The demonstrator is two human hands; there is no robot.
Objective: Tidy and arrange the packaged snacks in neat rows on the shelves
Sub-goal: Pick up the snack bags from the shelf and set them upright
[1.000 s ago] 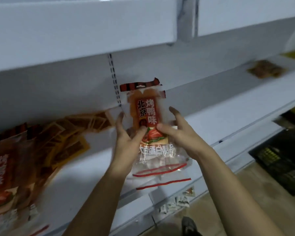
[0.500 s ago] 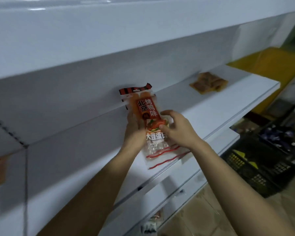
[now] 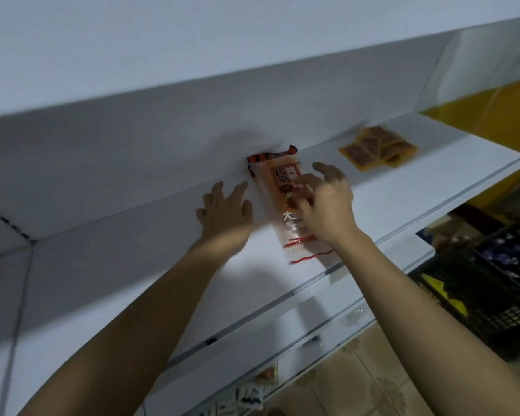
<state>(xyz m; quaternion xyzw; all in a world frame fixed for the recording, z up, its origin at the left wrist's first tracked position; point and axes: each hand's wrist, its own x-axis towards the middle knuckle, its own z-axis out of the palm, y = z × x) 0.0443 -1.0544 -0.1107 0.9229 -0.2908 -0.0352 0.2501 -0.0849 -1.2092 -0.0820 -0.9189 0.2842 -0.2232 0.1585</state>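
A person sets a snack packet (image 3: 285,202) on a white shelf (image 3: 403,187), its red-and-black header end against the back wall and its clear, red-striped end pointing out toward the shelf's front edge. The packet's long axis runs front to back, tilted slightly, with the top leaning left.

The right hand (image 3: 324,202) lies over the packet's middle, thumb and fingers spread and loosely bent; motion blur hides whether it presses the wrapper or pinches it, so its grasp cannot be told. The left hand (image 3: 227,210) is released, fingers straight and fanned, flat on the shelf just beside the packet's left edge, touching it or nearly so.

The relation that matters for the coming move: the packet lies directly beneath the right hand and immediately right of the left hand, so the right hand is nearer, while the left serves as a stop along the long edge. Squaring the packet would likely mean swinging its near end slightly left against that palm.

Farther right on the same shelf, well apart, sits a small loose cluster of orange sachets (image 3: 379,147), not in a row. Below, lower shelves hold a few small packets (image 3: 249,397), and a dark plastic crate (image 3: 478,301) stands on the floor at right. The arranging looks barely begun on this shelf.
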